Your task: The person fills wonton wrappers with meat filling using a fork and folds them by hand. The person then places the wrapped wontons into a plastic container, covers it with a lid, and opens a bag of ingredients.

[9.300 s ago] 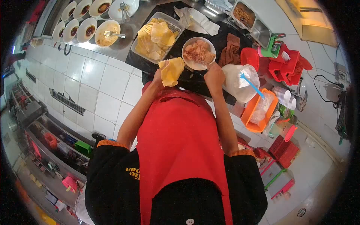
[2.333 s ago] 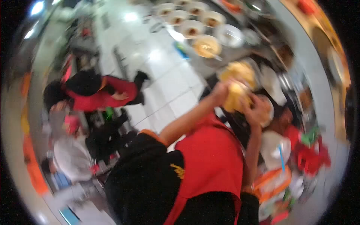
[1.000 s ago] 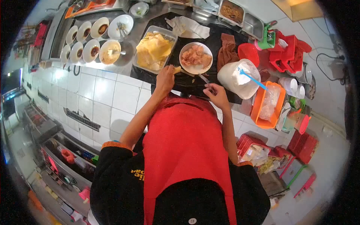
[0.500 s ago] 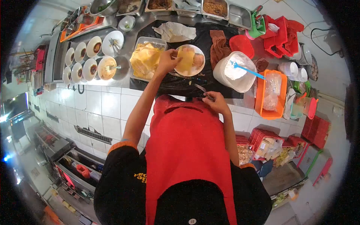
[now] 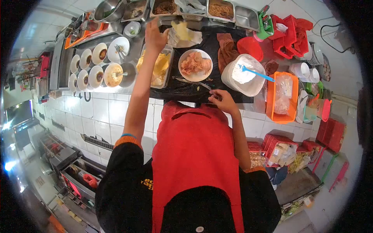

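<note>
My left hand [image 5: 156,37] is raised with fingers stretched out, above the far edge of a clear tub [image 5: 169,64] of yellow wrapper sheets [image 5: 160,70]. Just right of its fingers, a single yellow wrapper [image 5: 182,31] shows blurred over crumpled white paper [image 5: 194,38]; I cannot tell whether it lies there or is in the air. A white bowl [image 5: 181,70] holds pinkish minced meat [image 5: 195,63]. At the near edge of the black-covered worktop, my right hand [image 5: 223,101] is closed on a thin metal fork [image 5: 208,87], its tip pointing left toward a knife-like blade.
Several sauce bowls [image 5: 95,76] line the left. On the right stand a white tub of flour [image 5: 245,75] with a blue spoon [image 5: 256,73], an orange basket [image 5: 272,112] and a brown cloth [image 5: 226,50]. Metal food pans [image 5: 248,17] run along the back.
My left hand has moved from the bowl up and left. The yellow wrapper is away from the bowl, over the white paper, uncovering the meat. My right hand keeps the fork, lowered slightly.
</note>
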